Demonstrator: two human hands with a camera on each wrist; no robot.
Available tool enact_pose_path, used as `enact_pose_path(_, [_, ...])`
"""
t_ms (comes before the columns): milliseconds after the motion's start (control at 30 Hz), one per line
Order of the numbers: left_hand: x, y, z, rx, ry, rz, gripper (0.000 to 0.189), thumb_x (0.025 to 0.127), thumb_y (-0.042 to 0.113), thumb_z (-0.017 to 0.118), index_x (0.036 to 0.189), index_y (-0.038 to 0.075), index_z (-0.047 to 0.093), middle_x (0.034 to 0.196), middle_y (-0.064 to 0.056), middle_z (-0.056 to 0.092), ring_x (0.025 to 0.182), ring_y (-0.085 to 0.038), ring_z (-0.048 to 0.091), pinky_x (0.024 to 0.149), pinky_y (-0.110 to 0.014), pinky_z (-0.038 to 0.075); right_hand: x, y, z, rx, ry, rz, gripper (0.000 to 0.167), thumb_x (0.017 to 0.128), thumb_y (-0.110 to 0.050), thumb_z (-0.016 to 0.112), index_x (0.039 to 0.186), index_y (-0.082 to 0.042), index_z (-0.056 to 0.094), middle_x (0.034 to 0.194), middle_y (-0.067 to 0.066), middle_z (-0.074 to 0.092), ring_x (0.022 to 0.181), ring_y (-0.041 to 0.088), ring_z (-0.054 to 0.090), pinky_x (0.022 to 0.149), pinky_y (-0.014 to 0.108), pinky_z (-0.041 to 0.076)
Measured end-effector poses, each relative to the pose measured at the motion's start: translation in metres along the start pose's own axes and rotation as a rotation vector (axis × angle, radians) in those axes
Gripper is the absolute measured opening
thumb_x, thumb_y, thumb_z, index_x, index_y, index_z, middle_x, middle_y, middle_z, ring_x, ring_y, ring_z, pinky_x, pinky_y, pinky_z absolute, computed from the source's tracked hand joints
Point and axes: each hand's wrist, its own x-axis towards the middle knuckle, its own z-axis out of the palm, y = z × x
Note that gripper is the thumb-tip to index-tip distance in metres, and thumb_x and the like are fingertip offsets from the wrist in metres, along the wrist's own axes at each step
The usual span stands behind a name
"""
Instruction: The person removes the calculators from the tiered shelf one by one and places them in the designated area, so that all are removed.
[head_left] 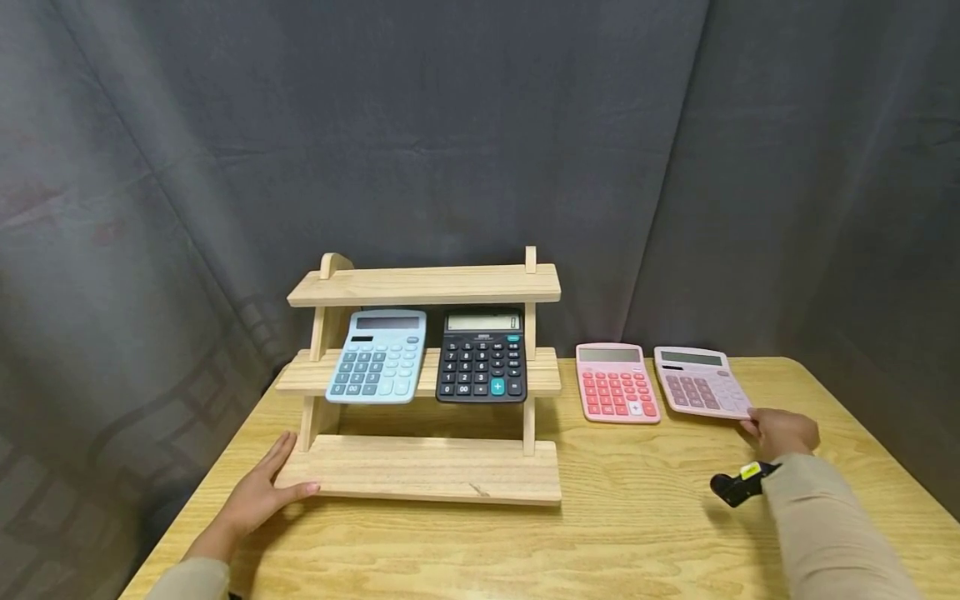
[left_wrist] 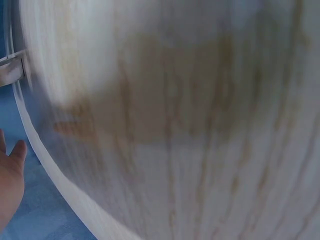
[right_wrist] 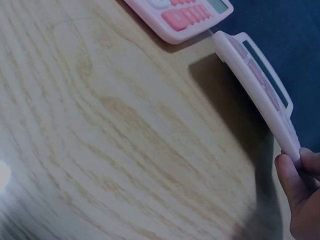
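Note:
My right hand pinches the near right corner of a pale pink calculator between thumb and fingers. In the right wrist view this calculator is tilted, with a shadow on the table beneath it. Beside it lies a brighter pink calculator with coral keys. My left hand rests with spread, fairly straight fingers against the left end of a wooden three-tier shelf. On the middle tier a light blue calculator and a black calculator lean side by side.
The shelf stands on a wood-grain table. A dark grey curtain hangs behind and around it. A black wrist device sticks out from the right sleeve. Blurred pale wood fills most of the left wrist view.

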Motion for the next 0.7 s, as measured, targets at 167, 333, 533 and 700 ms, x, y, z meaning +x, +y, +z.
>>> enact_pose_path(167, [-0.001,0.0,-0.001,-0.001,-0.005,0.007,0.092,0.072,0.039,0.066,0.137,0.0,0.014,0.14,-0.023,0.011,0.12,-0.048,0.015,0.088,-0.061,0.019,0.025,0.008,-0.001,0.124,0.036,0.051,0.031,0.078,-0.004,0.061,0.104,-0.018,0.051,0.064,-0.007,0.054,0.05,0.002,0.054,0.047,0.02,0.048])
enact_pose_path(333, [0.0,-0.002,-0.001,0.008,0.002,0.016,0.092,0.072,0.038,0.067,0.137,-0.001,0.015,0.139,-0.024,0.012,0.12,-0.048,0.016,0.088,-0.061,0.02,0.034,0.016,-0.003,0.286,0.039,0.062,0.026,0.08,0.002,0.057,0.097,-0.019,0.06,0.067,-0.007,0.059,0.053,0.003,0.056,0.041,0.022,0.047])
enact_pose_path(533, [0.001,-0.002,-0.001,0.021,0.002,0.016,0.093,0.072,0.039,0.066,0.137,0.0,0.014,0.139,-0.023,0.012,0.12,-0.048,0.017,0.087,-0.061,0.021,0.025,0.02,-0.003,0.274,0.034,0.048,0.025,0.078,0.004,0.058,0.086,-0.019,0.059,0.054,-0.007,0.054,0.053,0.001,0.056,0.048,0.019,0.048])
enact_pose_path(700, [-0.001,-0.002,-0.002,-0.002,-0.011,0.006,0.093,0.072,0.039,0.066,0.138,0.002,0.012,0.14,-0.023,0.01,0.121,-0.048,0.014,0.088,-0.062,0.019,0.016,0.023,-0.004,0.139,-0.009,-0.03,0.04,0.077,-0.003,0.062,0.114,-0.012,0.05,0.05,-0.011,0.047,0.05,-0.002,0.053,0.049,0.017,0.048])
